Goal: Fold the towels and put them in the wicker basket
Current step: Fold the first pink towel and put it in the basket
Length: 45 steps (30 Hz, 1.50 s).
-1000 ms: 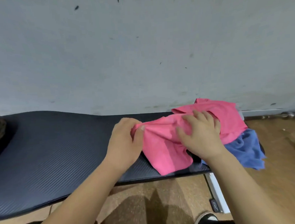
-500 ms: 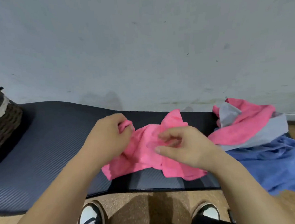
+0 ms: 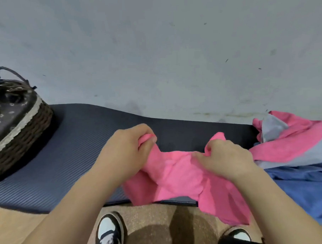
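We've got the pink towel (image 3: 179, 176) pinched at its top edge, L hand (image 3: 124, 153) & R hand (image 3: 226, 159) fingers curled on it; the rest hangs below the fingers, unfolded. Towel pile (image 3: 296, 145) waits right of the R fingers. Wicker basket (image 3: 28, 135) sits far left; no towels seen inside.

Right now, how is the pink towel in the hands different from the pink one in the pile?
The left hand and right hand grip the held pink towel; nobody touches the piled pink towel. The held pink towel hangs partly off the mat; the piled pink towel lies tangled with a grey towel. Both are pink and unfolded.
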Motion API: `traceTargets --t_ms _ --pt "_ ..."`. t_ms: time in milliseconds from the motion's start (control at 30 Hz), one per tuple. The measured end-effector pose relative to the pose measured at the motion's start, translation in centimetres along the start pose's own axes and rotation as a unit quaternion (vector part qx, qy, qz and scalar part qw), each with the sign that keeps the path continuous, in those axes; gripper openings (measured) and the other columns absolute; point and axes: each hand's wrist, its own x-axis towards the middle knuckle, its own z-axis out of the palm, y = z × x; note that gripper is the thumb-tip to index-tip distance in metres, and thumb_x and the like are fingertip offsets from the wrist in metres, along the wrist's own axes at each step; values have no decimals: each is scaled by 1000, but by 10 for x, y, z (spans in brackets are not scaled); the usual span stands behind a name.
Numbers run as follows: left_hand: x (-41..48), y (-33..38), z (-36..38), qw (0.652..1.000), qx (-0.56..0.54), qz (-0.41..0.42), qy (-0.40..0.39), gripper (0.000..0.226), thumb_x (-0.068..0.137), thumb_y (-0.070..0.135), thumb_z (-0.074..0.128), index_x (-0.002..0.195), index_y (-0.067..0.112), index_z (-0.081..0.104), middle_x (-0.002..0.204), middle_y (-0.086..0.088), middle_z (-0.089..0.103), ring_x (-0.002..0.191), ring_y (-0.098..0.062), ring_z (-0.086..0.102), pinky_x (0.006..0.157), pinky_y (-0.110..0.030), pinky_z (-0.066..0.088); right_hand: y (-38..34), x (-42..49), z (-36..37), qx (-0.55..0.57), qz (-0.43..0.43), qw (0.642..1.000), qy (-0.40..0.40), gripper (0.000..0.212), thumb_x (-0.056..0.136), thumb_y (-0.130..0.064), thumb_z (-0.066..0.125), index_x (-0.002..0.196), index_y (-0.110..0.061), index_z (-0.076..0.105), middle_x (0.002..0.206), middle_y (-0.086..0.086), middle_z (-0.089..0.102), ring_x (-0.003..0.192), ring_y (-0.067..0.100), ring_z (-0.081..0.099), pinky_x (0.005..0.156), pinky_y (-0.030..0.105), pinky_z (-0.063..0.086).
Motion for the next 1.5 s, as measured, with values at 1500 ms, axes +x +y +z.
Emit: traceTargets --t_ms 1500 --pt "84 -116 -104 952 289 22 -96 15 98 27 56 99 15 65 102 -5 61 100 -32 59 79 -36 45 -57 48 -25 80 -25 994 77 63 71 -79 71 104 -25 63 95 0 70 88 26 70 84 38 55"
